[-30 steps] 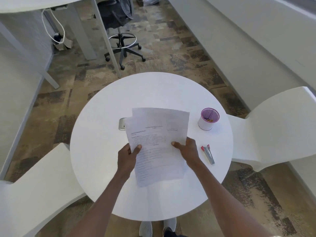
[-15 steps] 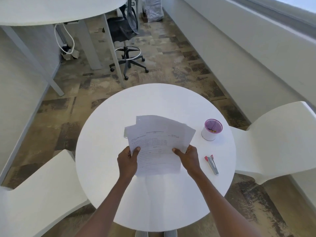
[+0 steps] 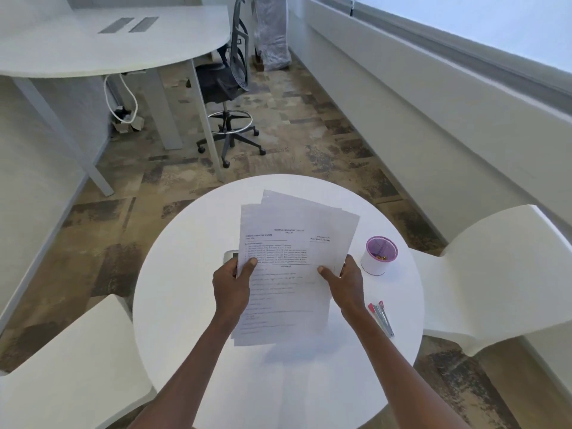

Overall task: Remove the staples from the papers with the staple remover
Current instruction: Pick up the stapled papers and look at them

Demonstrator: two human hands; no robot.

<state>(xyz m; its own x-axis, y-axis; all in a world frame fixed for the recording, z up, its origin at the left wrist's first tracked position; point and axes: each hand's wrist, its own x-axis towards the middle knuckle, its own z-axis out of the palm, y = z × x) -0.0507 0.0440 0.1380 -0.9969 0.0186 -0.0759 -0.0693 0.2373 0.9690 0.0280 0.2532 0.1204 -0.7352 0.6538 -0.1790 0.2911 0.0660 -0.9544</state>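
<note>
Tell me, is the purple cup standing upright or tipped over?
Upright. The purple cup stands on its base on the round table, its open mouth facing up, with a few small items visible inside.

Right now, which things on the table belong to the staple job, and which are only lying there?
For the job:
- papers, held by the left hand and right hand
- staple remover

Only lying there:
- purple cup
- grey object, mostly hidden behind the papers
</note>
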